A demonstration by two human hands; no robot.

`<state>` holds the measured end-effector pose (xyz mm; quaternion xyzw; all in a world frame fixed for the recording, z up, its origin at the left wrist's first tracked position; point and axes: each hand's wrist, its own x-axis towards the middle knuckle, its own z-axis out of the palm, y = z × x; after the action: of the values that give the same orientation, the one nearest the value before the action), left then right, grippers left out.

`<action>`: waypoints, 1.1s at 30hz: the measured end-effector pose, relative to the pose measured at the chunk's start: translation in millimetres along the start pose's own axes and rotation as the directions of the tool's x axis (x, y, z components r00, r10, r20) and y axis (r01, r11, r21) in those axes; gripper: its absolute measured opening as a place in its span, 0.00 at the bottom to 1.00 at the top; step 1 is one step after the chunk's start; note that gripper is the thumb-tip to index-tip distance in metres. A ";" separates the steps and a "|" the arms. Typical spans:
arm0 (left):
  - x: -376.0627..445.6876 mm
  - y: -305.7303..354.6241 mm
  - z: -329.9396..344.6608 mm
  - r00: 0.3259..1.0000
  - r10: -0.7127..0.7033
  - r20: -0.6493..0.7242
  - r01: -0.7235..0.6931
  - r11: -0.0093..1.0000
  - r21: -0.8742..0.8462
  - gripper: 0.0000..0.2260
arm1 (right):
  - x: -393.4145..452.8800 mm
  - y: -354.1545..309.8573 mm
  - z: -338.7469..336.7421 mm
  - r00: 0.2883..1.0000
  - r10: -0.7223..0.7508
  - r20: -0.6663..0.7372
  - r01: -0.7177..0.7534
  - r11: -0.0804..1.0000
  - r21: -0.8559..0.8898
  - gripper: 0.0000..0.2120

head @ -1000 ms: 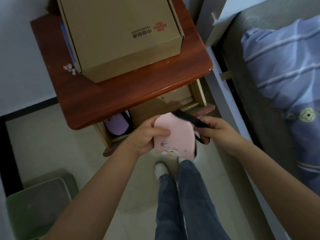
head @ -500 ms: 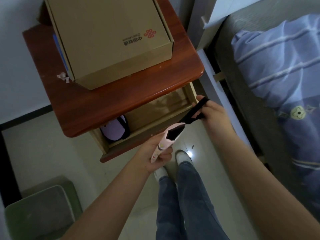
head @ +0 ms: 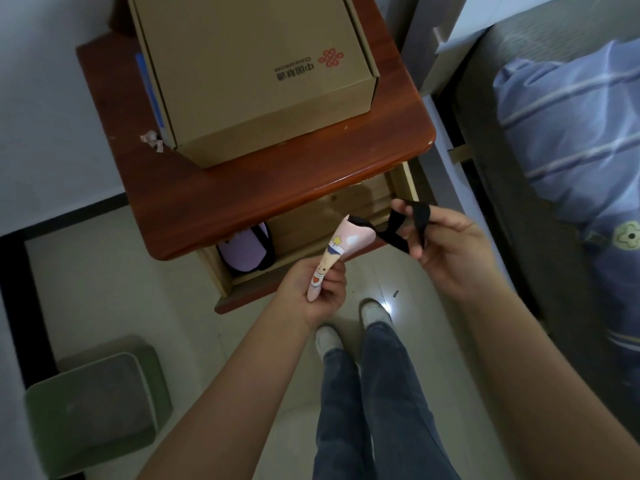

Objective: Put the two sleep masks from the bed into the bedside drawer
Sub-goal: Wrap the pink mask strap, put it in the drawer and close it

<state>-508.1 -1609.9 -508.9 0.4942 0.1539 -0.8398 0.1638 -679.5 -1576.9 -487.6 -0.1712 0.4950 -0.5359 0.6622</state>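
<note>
My left hand grips the lower end of a pink sleep mask with cartoon prints, folded and tilted up toward the open bedside drawer. My right hand holds the mask's black elastic strap, stretched out to the right with fingers through its loop. A purple sleep mask lies inside the drawer at its left end, partly hidden under the nightstand top. The pink mask hangs just above the drawer's front edge.
A large cardboard box sits on the reddish wooden nightstand. The bed with a blue striped quilt runs along the right. A green bin stands on the floor at lower left. My legs and shoes are below the drawer.
The pink mask went from flat in both hands to folded and held by one end. My right hand pulled the strap out to the right and up.
</note>
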 end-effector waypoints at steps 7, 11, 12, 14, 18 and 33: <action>0.0 1.5 6.4 0.991 0.055 -0.119 -0.015 0.948 0.317 0.19 | -5.2 -16.0 7.0 0.955 0.027 0.294 0.204 0.659 -0.724 0.25; 2.0 8.2 7.7 0.962 0.165 -0.216 0.004 0.786 0.618 0.18 | 0.5 -20.3 17.3 0.905 0.040 0.424 0.388 0.333 -0.859 0.17; 2.6 10.0 7.2 0.950 0.201 -0.238 0.012 0.739 0.674 0.18 | 2.4 -21.8 18.7 0.885 0.054 0.462 0.437 0.245 -0.866 0.15; 3.3 11.1 7.7 0.925 0.292 -0.242 0.001 0.637 0.771 0.16 | 5.3 -19.8 23.1 0.866 0.112 0.488 0.476 0.119 -0.871 0.20; 4.1 11.4 16.7 0.935 0.318 -0.157 -0.104 0.669 0.736 0.12 | 11.9 2.6 33.0 0.824 0.221 0.521 0.542 -0.043 -0.839 0.20; 31.6 3.5 -0.6 0.771 0.559 -0.305 -0.544 0.827 0.142 0.17 | -12.9 58.0 50.0 0.927 -0.374 -0.012 0.206 0.535 -0.820 0.05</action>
<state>-520.6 -1616.7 -537.4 0.6560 0.0086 -0.6618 0.3628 -605.4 -1559.5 -502.9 -0.4814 0.7070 -0.3688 0.3639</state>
